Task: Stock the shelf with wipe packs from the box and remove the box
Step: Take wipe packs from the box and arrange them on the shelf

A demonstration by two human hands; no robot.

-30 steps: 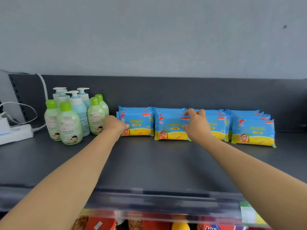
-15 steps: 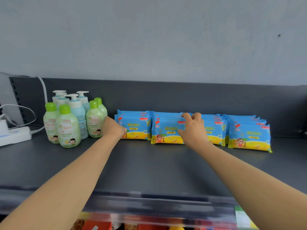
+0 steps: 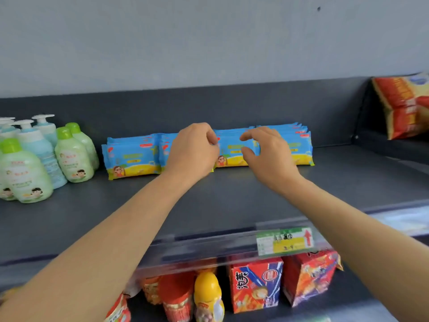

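Both hands have slid right along the wipe packs (image 3: 132,156) standing at the shelf (image 3: 232,201) back. Left hand (image 3: 192,149) curled over a stack, grip unclear; right hand (image 3: 267,152) spread, holding nothing. A clumsy nudge could topple the packs! Box out of sight.

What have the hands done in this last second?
Both hands moved right along the wipe packs: the left hand from the end stack to the second, the right hand further along, its fingers now spread. The wipe packs and bottles stayed put.
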